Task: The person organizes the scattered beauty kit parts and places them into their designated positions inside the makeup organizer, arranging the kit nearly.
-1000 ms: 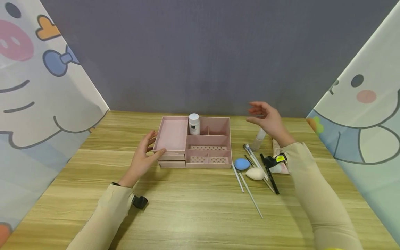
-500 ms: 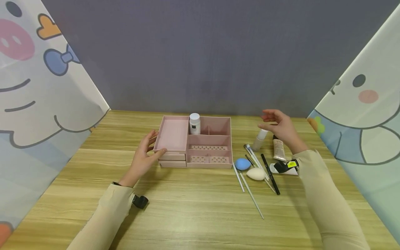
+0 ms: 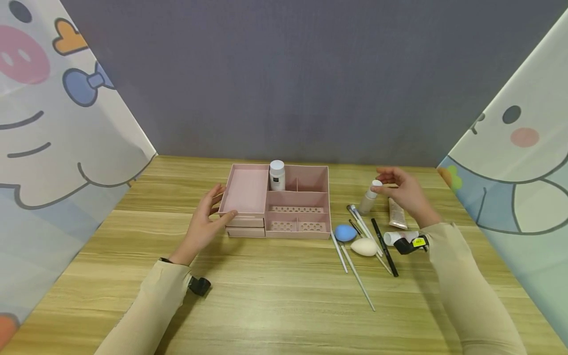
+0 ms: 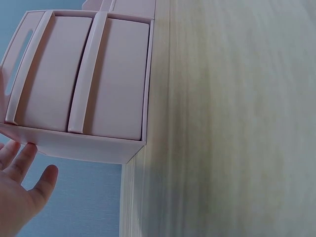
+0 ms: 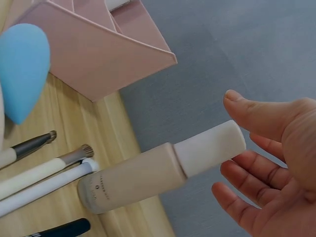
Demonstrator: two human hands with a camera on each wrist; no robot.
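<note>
My left hand [image 3: 205, 224] rests against the left side of a pink desktop organizer [image 3: 296, 235]. In the left wrist view its fingertips touch the organizer's side wall, beside two drawers [image 4: 116, 79]. On the right, my right hand [image 3: 406, 195] is at the white cap of a foundation bottle [image 3: 367, 201], which stands upright on the table. The right wrist view shows thumb and fingers spread either side of the cap [image 5: 212, 148], not curled round it. A white bottle [image 3: 277, 176] stands in the organizer's back compartment.
Right of the organizer lie a blue makeup sponge [image 3: 345, 232], a cream sponge [image 3: 364, 247], several makeup brushes [image 3: 357, 278] and a black pen-like stick [image 3: 385, 249]. A beige tube [image 3: 397, 214] and a white tube [image 3: 395, 238] lie further right. A grey wall rises behind the table.
My right hand has moved right, then down to the foundation bottle's cap, uncovering the beige tube. The left hand stays at the organizer.
</note>
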